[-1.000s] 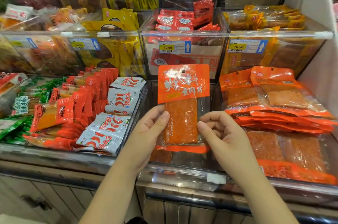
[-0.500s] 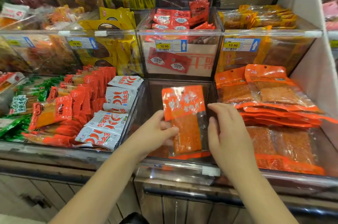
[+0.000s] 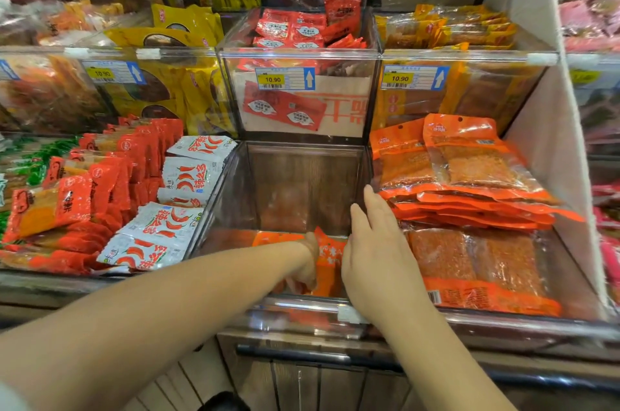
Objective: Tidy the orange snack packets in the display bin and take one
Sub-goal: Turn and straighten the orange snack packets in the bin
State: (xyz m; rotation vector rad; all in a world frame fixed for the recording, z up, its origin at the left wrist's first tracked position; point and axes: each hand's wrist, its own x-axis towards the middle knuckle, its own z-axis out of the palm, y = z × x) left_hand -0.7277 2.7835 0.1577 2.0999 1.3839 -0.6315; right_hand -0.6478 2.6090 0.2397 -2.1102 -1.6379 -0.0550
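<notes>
The orange snack packet (image 3: 330, 258) lies low in the clear middle display bin (image 3: 302, 182), near its front wall. My left hand (image 3: 307, 263) is bent down into the bin and its fingers curl on the packet's left side, partly blurred through the plastic. Just right of the packet, my right hand (image 3: 375, 253) hovers with straight fingers and holds nothing, close to the bin's right wall. More orange packets (image 3: 469, 175) are stacked in the neighbouring bin on the right.
Left of the middle bin are white chilli packets (image 3: 188, 182) and red packets (image 3: 100, 195). Upper bins behind carry 10.90 price tags (image 3: 285, 78). A white partition (image 3: 536, 142) closes the right side. A wooden cabinet front sits below.
The orange packet went from held up in front of the bins down into the middle bin. My right hand let go of it and opened. My left hand followed the packet down.
</notes>
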